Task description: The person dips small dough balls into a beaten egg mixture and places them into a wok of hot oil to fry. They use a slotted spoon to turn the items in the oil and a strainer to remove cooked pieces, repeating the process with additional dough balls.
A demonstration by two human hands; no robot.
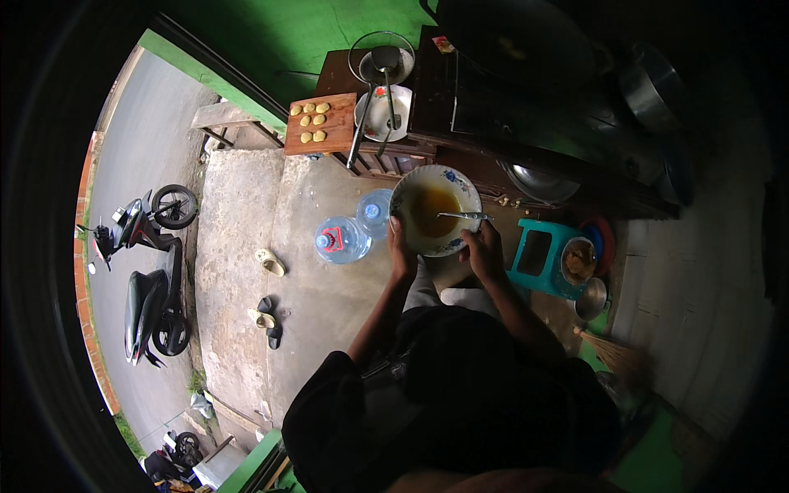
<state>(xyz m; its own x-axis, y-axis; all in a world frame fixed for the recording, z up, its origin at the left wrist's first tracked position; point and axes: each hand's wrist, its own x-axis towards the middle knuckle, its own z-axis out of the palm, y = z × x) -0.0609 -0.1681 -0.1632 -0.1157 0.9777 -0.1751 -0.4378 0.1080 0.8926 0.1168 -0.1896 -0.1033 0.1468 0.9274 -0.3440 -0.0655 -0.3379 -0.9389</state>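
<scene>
Between my two hands is a white bowl [410, 237] with a wavy rim and blue flowers. An orange-yellow liquid [434, 206] lies in its bottom, perhaps beaten egg. My left hand [402, 249] grips the bowl's near left rim, thumb up along the edge. My right hand [484, 249] holds the near right rim, close to the handle of a metal spoon [465, 215] that leans in the bowl. Whether its fingers also touch the spoon I cannot tell. Ahead, several small yellow dough rounds [306, 121] sit on a wooden board [336, 138].
A floral bowl [404, 101] with long-handled utensils stands beside the board. A large dark wok [518, 43] is on the dark counter. Two water jugs [354, 246] stand on the floor left of the bowl. To the right is a teal stool [524, 243] bearing a bowl of brown food [579, 262].
</scene>
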